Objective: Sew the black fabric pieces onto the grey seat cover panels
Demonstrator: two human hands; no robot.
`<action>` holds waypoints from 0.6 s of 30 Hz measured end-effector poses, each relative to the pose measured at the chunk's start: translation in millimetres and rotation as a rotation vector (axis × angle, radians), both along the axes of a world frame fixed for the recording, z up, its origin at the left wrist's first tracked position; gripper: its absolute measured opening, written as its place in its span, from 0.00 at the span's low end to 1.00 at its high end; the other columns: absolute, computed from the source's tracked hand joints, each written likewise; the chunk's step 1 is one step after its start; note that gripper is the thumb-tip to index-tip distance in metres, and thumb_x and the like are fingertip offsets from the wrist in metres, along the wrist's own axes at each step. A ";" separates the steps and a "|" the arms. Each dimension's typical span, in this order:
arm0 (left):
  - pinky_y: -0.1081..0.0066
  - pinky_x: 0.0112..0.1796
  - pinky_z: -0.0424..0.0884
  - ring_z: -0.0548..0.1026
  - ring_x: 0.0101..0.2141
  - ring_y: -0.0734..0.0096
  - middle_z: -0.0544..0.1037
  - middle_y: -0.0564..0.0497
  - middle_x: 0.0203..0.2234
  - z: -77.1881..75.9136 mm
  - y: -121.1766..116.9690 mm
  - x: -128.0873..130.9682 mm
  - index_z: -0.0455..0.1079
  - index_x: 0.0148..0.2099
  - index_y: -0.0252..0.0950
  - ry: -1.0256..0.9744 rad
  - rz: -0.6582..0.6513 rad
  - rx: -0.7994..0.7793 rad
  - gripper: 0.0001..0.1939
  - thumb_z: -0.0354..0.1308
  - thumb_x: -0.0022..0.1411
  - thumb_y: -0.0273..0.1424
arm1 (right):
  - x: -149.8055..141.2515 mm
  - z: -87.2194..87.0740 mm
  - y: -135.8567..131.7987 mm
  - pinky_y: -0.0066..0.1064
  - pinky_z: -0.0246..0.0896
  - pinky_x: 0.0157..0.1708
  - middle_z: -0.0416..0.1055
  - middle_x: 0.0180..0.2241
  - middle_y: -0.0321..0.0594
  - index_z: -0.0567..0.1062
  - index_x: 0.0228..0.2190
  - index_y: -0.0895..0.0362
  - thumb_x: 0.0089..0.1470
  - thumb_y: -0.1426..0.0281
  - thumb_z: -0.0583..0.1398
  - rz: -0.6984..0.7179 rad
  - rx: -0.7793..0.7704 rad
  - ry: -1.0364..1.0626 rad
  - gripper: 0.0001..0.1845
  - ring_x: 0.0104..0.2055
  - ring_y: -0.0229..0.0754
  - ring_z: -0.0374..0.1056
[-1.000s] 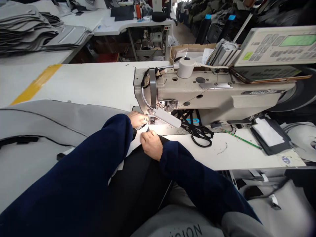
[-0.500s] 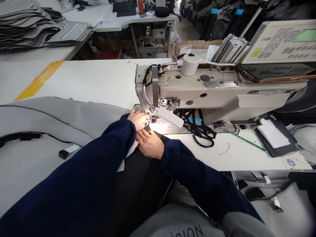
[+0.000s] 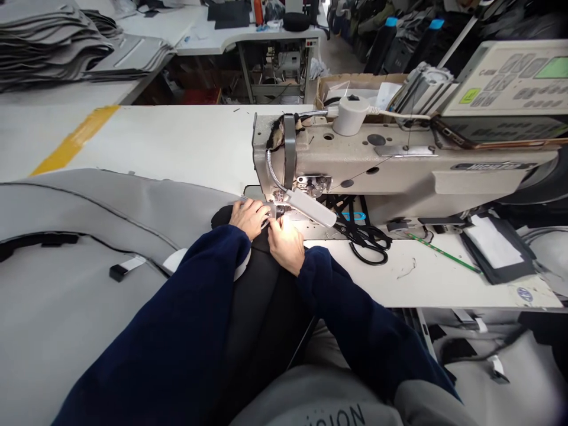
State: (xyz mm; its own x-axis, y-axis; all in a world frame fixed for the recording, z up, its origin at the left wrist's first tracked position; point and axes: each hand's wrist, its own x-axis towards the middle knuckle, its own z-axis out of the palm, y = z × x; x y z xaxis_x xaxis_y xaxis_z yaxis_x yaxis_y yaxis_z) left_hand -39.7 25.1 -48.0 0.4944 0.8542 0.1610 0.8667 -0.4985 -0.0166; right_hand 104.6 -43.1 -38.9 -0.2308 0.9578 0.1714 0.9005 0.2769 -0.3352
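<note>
Since the earlier frame the right hand [image 3: 286, 244] has gone from spread to curled, and more of the black fabric [image 3: 255, 284] shows left of the left hand [image 3: 249, 218]; left fingers lie outstretched over it, seemingly pressing down, right thumb and forefinger bent in at its edge, can't tell if they pinch it. Fabric runs up between the two arms to the front of the sewing machine [image 3: 346, 154], near the lit lamp [image 3: 312, 208]. To feed it well, I'd keep the edge flat and aligned, guide lightly, don't tug, fingertips clear of the stitching spot. Fabric looks matte, dark, probably pliable, rounded at the far end, pale edge [image 3: 242, 266] peeking out by the left sleeve [image 3: 186, 313]
</note>
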 end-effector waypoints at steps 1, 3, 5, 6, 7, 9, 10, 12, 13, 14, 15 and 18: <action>0.53 0.45 0.59 0.67 0.47 0.56 0.74 0.46 0.45 0.0 -0.3 -0.4 0.68 0.50 0.39 -0.018 0.003 -0.001 0.13 0.48 0.65 0.32 | -1.8 1.1 1.4 0.31 0.58 0.32 0.66 0.43 0.46 0.64 0.53 0.56 0.63 0.68 0.44 -0.016 -0.046 -0.042 0.20 0.38 0.43 0.67; 0.54 0.46 0.59 0.67 0.47 0.56 0.74 0.47 0.45 0.1 -0.8 -0.9 0.68 0.49 0.39 -0.046 0.011 -0.003 0.13 0.48 0.65 0.31 | -5.4 0.8 3.3 0.30 0.59 0.29 0.66 0.43 0.47 0.62 0.55 0.55 0.63 0.68 0.44 -0.010 -0.122 -0.125 0.21 0.35 0.42 0.68; 0.54 0.45 0.59 0.67 0.47 0.57 0.74 0.47 0.44 0.0 -1.0 -0.8 0.69 0.47 0.39 -0.060 0.014 0.000 0.11 0.49 0.65 0.31 | -7.7 -1.9 4.1 0.30 0.60 0.29 0.67 0.42 0.48 0.60 0.57 0.56 0.63 0.69 0.43 0.015 -0.142 -0.182 0.22 0.34 0.43 0.69; 0.54 0.45 0.59 0.67 0.46 0.57 0.74 0.47 0.43 -0.1 -1.0 -0.6 0.69 0.46 0.39 -0.064 0.016 0.004 0.11 0.49 0.65 0.31 | -8.2 -3.4 4.4 0.30 0.60 0.29 0.68 0.41 0.49 0.59 0.58 0.58 0.62 0.69 0.43 0.027 -0.135 -0.200 0.23 0.34 0.44 0.70; 0.54 0.45 0.59 0.67 0.46 0.57 0.75 0.47 0.42 -0.4 -0.9 -0.4 0.69 0.46 0.39 -0.066 0.016 0.009 0.10 0.49 0.65 0.31 | -8.2 -4.8 4.9 0.31 0.60 0.29 0.69 0.41 0.50 0.58 0.58 0.59 0.62 0.70 0.43 0.038 -0.126 -0.217 0.24 0.34 0.45 0.70; 0.55 0.44 0.59 0.67 0.45 0.57 0.75 0.47 0.41 -1.7 -0.8 -0.1 0.69 0.45 0.39 -0.072 0.012 0.021 0.10 0.49 0.64 0.31 | -7.4 -6.7 7.1 0.32 0.61 0.29 0.70 0.39 0.50 0.58 0.59 0.61 0.61 0.71 0.43 0.065 -0.121 -0.243 0.25 0.33 0.46 0.71; 0.55 0.44 0.59 0.68 0.45 0.57 0.75 0.47 0.41 -2.6 -0.9 -0.2 0.69 0.45 0.38 -0.076 0.005 0.032 0.10 0.49 0.64 0.31 | -6.9 -7.1 8.8 0.33 0.61 0.29 0.71 0.37 0.50 0.58 0.58 0.62 0.60 0.72 0.44 0.083 -0.122 -0.249 0.25 0.33 0.46 0.71; 0.54 0.45 0.59 0.68 0.45 0.57 0.75 0.46 0.41 -4.5 -1.3 -1.0 0.70 0.44 0.38 -0.088 -0.018 0.064 0.10 0.49 0.65 0.30 | -6.0 -7.2 12.7 0.34 0.61 0.30 0.73 0.34 0.50 0.61 0.57 0.64 0.59 0.72 0.45 0.125 -0.119 -0.247 0.25 0.33 0.47 0.71; 0.54 0.46 0.59 0.68 0.45 0.57 0.75 0.46 0.41 -5.3 -1.6 -1.6 0.70 0.44 0.37 -0.099 -0.032 0.082 0.11 0.48 0.65 0.30 | -5.8 -7.1 14.5 0.34 0.60 0.30 0.73 0.33 0.50 0.62 0.56 0.65 0.59 0.73 0.46 0.144 -0.112 -0.246 0.25 0.33 0.48 0.71; 0.54 0.47 0.59 0.68 0.45 0.57 0.75 0.45 0.41 -5.6 -1.8 -2.4 0.71 0.44 0.37 -0.109 -0.045 0.096 0.11 0.48 0.65 0.30 | -5.6 -7.0 16.0 0.34 0.60 0.30 0.73 0.32 0.50 0.63 0.55 0.65 0.58 0.73 0.46 0.158 -0.102 -0.246 0.24 0.33 0.48 0.71; 0.54 0.48 0.59 0.68 0.45 0.57 0.75 0.45 0.41 -5.4 -2.0 -3.3 0.71 0.45 0.37 -0.117 -0.056 0.102 0.11 0.48 0.65 0.29 | -5.6 -7.0 17.1 0.34 0.60 0.30 0.73 0.31 0.51 0.64 0.54 0.66 0.58 0.73 0.46 0.169 -0.094 -0.248 0.24 0.33 0.48 0.71; 0.50 0.54 0.53 0.68 0.47 0.57 0.75 0.45 0.43 -1.5 -2.9 -5.5 0.71 0.48 0.38 -0.089 -0.080 0.086 0.13 0.48 0.65 0.30 | -5.5 -7.9 17.8 0.35 0.60 0.30 0.74 0.31 0.52 0.63 0.55 0.69 0.57 0.74 0.47 0.192 -0.079 -0.254 0.26 0.33 0.49 0.72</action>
